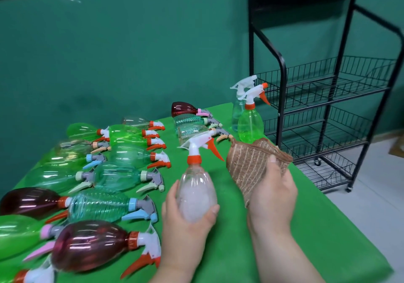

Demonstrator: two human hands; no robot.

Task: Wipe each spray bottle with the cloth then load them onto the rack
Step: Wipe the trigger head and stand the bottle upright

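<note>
My left hand (185, 221) grips a clear spray bottle (196, 186) with an orange collar and trigger, held upright above the table. Just to its right, my right hand (271, 195) holds a brown striped cloth (251, 162), apart from the bottle. Several spray bottles lie on their sides on the green table (306, 228) at the left, among them a dark red one (91, 245) and a teal ribbed one (100, 205). A green bottle (250, 123) and a clear bottle (238, 108) stand upright at the far edge. The black wire rack (328, 99) stands to the right of the table.
The rack has several wire shelves with nothing on them and stands on castors on a pale floor. A green wall runs behind the table. The table's right part in front of me is bare green cloth up to its right edge.
</note>
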